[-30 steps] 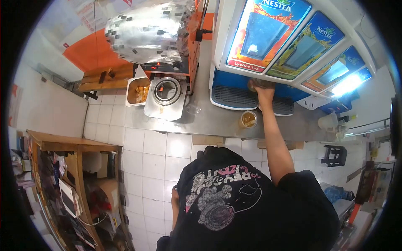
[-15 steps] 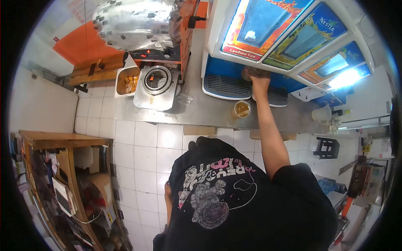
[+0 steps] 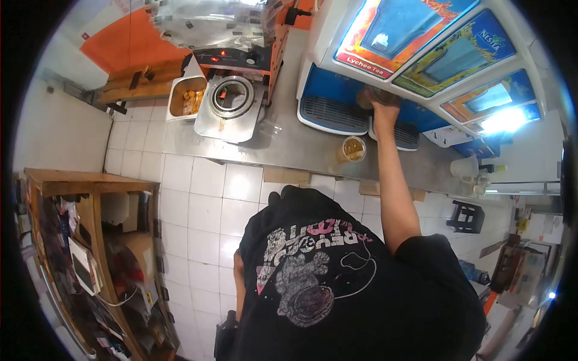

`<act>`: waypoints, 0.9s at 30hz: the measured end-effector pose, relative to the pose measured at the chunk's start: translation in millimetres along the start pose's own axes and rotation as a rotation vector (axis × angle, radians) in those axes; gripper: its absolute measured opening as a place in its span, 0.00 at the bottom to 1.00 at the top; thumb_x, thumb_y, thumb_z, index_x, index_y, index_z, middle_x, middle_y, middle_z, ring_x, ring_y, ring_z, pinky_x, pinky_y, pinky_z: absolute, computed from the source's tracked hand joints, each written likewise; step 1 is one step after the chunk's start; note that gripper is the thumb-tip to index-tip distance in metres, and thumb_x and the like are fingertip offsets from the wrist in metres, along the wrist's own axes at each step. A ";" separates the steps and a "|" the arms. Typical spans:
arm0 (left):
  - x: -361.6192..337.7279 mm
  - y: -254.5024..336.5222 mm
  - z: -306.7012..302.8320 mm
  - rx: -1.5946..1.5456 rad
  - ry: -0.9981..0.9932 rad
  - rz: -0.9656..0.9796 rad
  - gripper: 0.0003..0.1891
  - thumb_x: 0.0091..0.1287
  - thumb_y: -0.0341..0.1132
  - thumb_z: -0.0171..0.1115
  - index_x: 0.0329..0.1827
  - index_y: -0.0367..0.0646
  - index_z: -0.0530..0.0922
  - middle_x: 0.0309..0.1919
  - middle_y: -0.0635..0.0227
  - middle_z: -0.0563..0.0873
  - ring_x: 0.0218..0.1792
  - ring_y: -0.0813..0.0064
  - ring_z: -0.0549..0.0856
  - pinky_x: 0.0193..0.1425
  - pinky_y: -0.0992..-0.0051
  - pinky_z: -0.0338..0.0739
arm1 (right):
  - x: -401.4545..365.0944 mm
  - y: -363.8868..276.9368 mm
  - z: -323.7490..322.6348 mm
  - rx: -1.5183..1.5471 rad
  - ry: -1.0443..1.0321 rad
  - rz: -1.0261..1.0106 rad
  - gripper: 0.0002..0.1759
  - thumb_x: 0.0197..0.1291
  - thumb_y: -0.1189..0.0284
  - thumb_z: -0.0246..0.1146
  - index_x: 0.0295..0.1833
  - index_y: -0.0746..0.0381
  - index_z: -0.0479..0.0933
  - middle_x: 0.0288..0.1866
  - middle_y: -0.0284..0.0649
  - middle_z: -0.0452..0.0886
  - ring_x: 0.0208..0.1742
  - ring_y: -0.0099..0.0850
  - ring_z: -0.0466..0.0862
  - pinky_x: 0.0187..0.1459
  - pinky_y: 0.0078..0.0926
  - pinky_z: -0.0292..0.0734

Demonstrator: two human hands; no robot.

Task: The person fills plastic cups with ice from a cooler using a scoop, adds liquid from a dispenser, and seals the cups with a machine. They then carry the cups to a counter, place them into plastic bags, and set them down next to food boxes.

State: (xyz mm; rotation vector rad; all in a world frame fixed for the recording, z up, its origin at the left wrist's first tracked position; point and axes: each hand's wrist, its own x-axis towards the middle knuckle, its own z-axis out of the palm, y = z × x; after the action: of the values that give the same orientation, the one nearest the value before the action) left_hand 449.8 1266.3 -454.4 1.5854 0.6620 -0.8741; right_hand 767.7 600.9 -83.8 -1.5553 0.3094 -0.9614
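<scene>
At the drink dispenser (image 3: 421, 60), my right hand (image 3: 385, 111) reaches in under the front panels, above the drip trays. Its fingers are wrapped round a clear plastic cup (image 3: 365, 98), which looks dark in the shadow there. Much of that cup is hidden by the hand and the dispenser's overhang. A second clear cup (image 3: 352, 149) with a brownish drink stands upright on the steel counter (image 3: 289, 144), left of my forearm. My left hand (image 3: 239, 263) hangs low beside my black shirt, its fingers hidden by the cloth.
A cup-sealing machine (image 3: 229, 108) with lit red indicators stands left of the dispenser, beside a metal container (image 3: 178, 99) of yellowish pieces. A white jug (image 3: 463, 167) sits at the counter's right end. A wooden shelf (image 3: 96, 186) fills the lower left, and a black stool (image 3: 465, 216) stands right.
The view has shifted slightly, so the counter sits a little higher and farther right. My right hand stays on the cup under the dispenser; the cup on the counter has not moved.
</scene>
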 end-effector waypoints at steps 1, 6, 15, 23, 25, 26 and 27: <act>0.4 -3.2 -0.8 -0.001 -0.001 0.004 0.34 0.76 0.40 0.73 0.79 0.34 0.71 0.47 0.55 0.93 0.41 0.68 0.91 0.43 0.69 0.86 | -3.2 2.8 -0.7 -0.003 -0.004 0.006 0.41 0.53 0.79 0.85 0.72 0.65 0.76 0.67 0.41 0.84 0.65 0.33 0.84 0.67 0.32 0.80; 11.9 0.4 -4.2 -0.016 -0.013 0.019 0.34 0.76 0.40 0.73 0.79 0.34 0.71 0.47 0.56 0.93 0.41 0.69 0.91 0.42 0.70 0.86 | -12.0 -32.5 11.2 -0.009 -0.035 0.080 0.39 0.54 0.85 0.81 0.72 0.64 0.74 0.67 0.41 0.83 0.66 0.33 0.84 0.62 0.29 0.84; 26.1 25.7 -7.9 -0.137 -0.012 -0.053 0.30 0.78 0.37 0.69 0.79 0.37 0.71 0.43 0.62 0.92 0.39 0.73 0.89 0.41 0.69 0.85 | -5.0 -8.7 -0.9 -0.020 -0.066 0.069 0.36 0.55 0.90 0.77 0.70 0.66 0.76 0.65 0.43 0.85 0.64 0.34 0.86 0.66 0.32 0.85; 17.0 36.3 9.7 -0.084 0.071 -0.075 0.28 0.77 0.37 0.69 0.77 0.36 0.73 0.42 0.63 0.90 0.37 0.76 0.84 0.41 0.71 0.83 | -1.9 -3.4 1.0 -0.026 -0.079 0.039 0.37 0.55 0.89 0.78 0.71 0.66 0.75 0.66 0.43 0.84 0.65 0.35 0.85 0.67 0.34 0.83; 20.9 19.8 13.9 -0.089 0.060 -0.066 0.28 0.77 0.37 0.69 0.76 0.34 0.74 0.42 0.62 0.90 0.36 0.77 0.84 0.40 0.73 0.82 | -1.3 -0.3 -2.7 -0.039 -0.075 0.074 0.49 0.49 0.84 0.85 0.76 0.62 0.70 0.69 0.41 0.81 0.68 0.35 0.83 0.65 0.34 0.83; 20.7 13.6 17.4 -0.165 0.045 -0.057 0.27 0.77 0.36 0.69 0.75 0.33 0.74 0.43 0.61 0.90 0.37 0.76 0.85 0.41 0.74 0.83 | -3.2 -5.3 0.2 -0.040 -0.077 0.075 0.49 0.49 0.84 0.85 0.76 0.62 0.70 0.69 0.41 0.81 0.68 0.35 0.83 0.65 0.34 0.83; 20.1 7.5 18.8 -0.241 0.030 -0.048 0.27 0.77 0.36 0.70 0.74 0.32 0.75 0.45 0.59 0.91 0.38 0.75 0.87 0.42 0.75 0.84 | -5.2 -10.1 2.5 -0.029 -0.084 0.075 0.44 0.51 0.86 0.83 0.74 0.63 0.72 0.68 0.42 0.82 0.67 0.35 0.83 0.67 0.34 0.82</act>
State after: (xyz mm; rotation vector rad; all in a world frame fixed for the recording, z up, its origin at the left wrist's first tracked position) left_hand 463.8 1245.6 -468.2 1.3735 0.7982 -0.7759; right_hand 763.1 608.6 -76.4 -1.5945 0.3219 -0.8342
